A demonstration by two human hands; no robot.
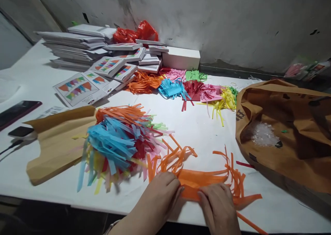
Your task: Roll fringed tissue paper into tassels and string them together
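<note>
Orange fringed tissue paper (pixel 191 192) lies near the table's front edge, its uncut middle band between my hands and its cut strips fanning out to both sides. My left hand (pixel 165 190) grips the band's left part, fingers closed. On the right part, my right hand (pixel 218 204) pinches the near edge between thumb and fingers. To the left of my hands is a pile of fringed tissue paper, with a blue bunch (pixel 111 142) on top and orange, red, pink and yellow ones around it. A loose orange strip (pixel 250 223) lies beside my right hand.
Brown paper (pixel 59 142) lies under the pile. A large brown bag (pixel 297 138) gapes at right, holding clear plastic bits. Behind are small fringed bunches (pixel 172 88), printed boxes (pixel 108 66), a white box (pixel 181 57) and red plastic (pixel 147 30). A phone (pixel 20 112) lies left.
</note>
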